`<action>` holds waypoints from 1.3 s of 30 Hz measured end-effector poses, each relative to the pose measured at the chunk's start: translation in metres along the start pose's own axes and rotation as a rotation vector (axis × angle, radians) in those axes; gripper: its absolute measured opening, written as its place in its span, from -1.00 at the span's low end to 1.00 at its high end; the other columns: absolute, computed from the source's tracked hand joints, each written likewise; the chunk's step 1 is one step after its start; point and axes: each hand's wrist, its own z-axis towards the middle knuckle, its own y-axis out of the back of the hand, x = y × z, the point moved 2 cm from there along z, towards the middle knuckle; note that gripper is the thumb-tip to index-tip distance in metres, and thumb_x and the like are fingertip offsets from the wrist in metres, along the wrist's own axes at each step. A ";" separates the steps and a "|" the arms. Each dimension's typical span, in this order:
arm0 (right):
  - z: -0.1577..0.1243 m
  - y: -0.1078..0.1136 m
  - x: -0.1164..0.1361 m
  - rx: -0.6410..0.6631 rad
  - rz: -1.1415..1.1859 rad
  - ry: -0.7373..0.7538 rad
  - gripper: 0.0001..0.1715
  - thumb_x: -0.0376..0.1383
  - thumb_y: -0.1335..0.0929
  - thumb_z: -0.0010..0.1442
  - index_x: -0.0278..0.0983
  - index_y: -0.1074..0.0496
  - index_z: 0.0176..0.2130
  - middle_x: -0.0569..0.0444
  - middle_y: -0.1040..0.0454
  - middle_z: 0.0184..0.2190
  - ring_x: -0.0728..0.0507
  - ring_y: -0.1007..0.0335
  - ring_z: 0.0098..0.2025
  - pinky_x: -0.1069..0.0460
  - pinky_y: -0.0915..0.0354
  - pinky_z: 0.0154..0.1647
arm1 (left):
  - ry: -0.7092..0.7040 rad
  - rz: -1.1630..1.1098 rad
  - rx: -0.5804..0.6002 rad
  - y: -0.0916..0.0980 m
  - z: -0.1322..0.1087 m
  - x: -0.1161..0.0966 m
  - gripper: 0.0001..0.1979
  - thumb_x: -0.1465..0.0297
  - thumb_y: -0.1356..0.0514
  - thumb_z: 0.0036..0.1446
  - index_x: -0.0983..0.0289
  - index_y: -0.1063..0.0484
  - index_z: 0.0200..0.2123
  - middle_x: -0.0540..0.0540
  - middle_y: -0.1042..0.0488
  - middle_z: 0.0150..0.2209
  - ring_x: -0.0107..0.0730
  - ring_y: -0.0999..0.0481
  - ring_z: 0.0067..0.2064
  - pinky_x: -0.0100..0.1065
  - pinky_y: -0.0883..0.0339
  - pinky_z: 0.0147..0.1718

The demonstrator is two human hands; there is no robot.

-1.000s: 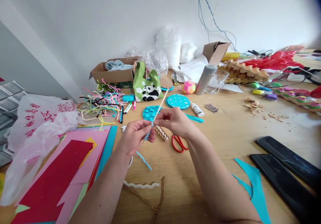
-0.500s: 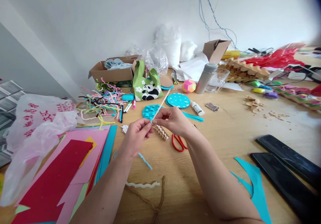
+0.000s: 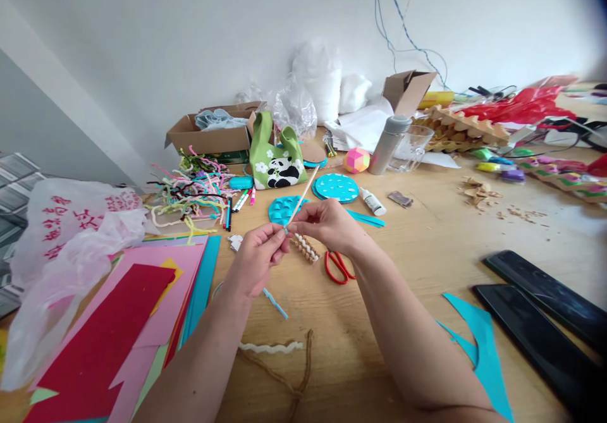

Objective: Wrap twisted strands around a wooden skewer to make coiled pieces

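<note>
Head view, panda bag (image 3: 279, 160) as landmark. Wooden stick (image 3: 302, 196) is in hand on the near side of the bag, held up off the surface (image 3: 422, 239). A bit of blue strand (image 3: 286, 229) sits at its lower end, between the hands.

Status: looks like an early or middle stage — blue only shows at the bottom, and the shaft above the fingers is bare. Whatever the fingers cover, can't tell. A ridged brown-and-white piece (image 3: 306, 248) lies nearer than the bag and slightly right of it; might be a finished one, my guess. A loose blue piece (image 3: 275, 303) lies well nearer than the bag, apart from the stick. How much is left — can't judge from this.

Fingers: left hand (image 3: 256, 249) has thumb and fingertips clamped on the stick's lower end. Right hand (image 3: 331, 224) pinches at the same spot, thumb and fingertips together on the stick; can't tell if the strand is caught there too.

Orientation: long axis is a slant, bare tip up and away, leaning right, ending in sight just right of the bag. Lower end is hidden in the fingers.
</note>
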 end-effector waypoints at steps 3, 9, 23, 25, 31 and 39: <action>0.000 0.000 -0.002 -0.007 -0.022 -0.010 -0.70 -0.15 -0.46 -0.04 -0.37 -0.49 -0.51 0.06 -0.48 -0.57 -0.01 -0.28 -0.53 0.08 -0.16 -0.52 | 0.034 -0.037 -0.001 -0.001 0.001 0.002 -0.78 0.33 -0.33 -0.08 0.39 -0.44 -0.47 -0.02 -0.31 -0.59 -0.73 -0.09 -0.63 -0.54 0.20 -0.67; -0.003 0.002 0.001 0.083 0.042 0.046 -0.64 -0.10 -0.47 -0.02 -0.38 -0.48 -0.50 0.04 -0.48 -0.54 -0.03 -0.31 -0.50 0.06 -0.21 -0.47 | 0.115 -0.168 0.026 -0.002 0.002 0.006 -0.77 0.34 -0.36 -0.10 0.41 -0.45 -0.48 -0.05 -0.28 -0.63 -0.78 -0.03 -0.67 -0.59 0.22 -0.70; -0.011 0.007 0.008 0.227 0.146 0.215 -0.68 -0.10 -0.47 0.02 -0.33 -0.48 -0.45 0.05 -0.43 -0.47 -0.05 -0.32 -0.43 0.03 -0.27 -0.41 | 0.392 -0.393 0.379 0.000 -0.003 0.004 -0.87 0.43 -0.30 -0.04 0.43 -0.50 -0.47 -0.10 -0.12 -0.69 -0.76 0.14 -0.69 -0.63 0.29 -0.76; -0.013 0.006 0.010 0.229 0.159 0.251 -0.70 -0.12 -0.47 0.02 -0.30 -0.47 -0.47 0.08 -0.39 -0.49 -0.04 -0.29 -0.44 0.04 -0.25 -0.45 | 0.422 -0.409 0.422 0.000 -0.005 0.003 -0.86 0.42 -0.32 -0.06 0.41 -0.50 -0.49 -0.10 -0.09 -0.69 -0.75 0.14 -0.69 -0.62 0.30 -0.76; -0.013 0.003 0.010 0.213 0.169 0.295 -0.74 -0.14 -0.46 0.04 -0.29 -0.45 -0.45 0.08 -0.41 -0.48 -0.04 -0.32 -0.42 0.04 -0.27 -0.43 | 0.363 -0.296 0.374 0.002 -0.006 -0.002 -0.83 0.37 -0.32 -0.06 0.39 -0.48 -0.51 -0.09 -0.13 -0.70 -0.75 0.11 -0.69 -0.60 0.29 -0.75; -0.011 0.004 0.010 0.252 0.152 0.293 -0.76 -0.17 -0.43 0.10 -0.32 -0.46 -0.39 0.07 -0.42 -0.46 -0.04 -0.33 -0.41 0.04 -0.25 -0.39 | 0.294 -0.255 0.354 0.003 -0.005 -0.001 -0.80 0.34 -0.32 -0.02 0.40 -0.48 -0.49 -0.05 -0.21 -0.68 -0.77 0.06 -0.69 -0.61 0.25 -0.72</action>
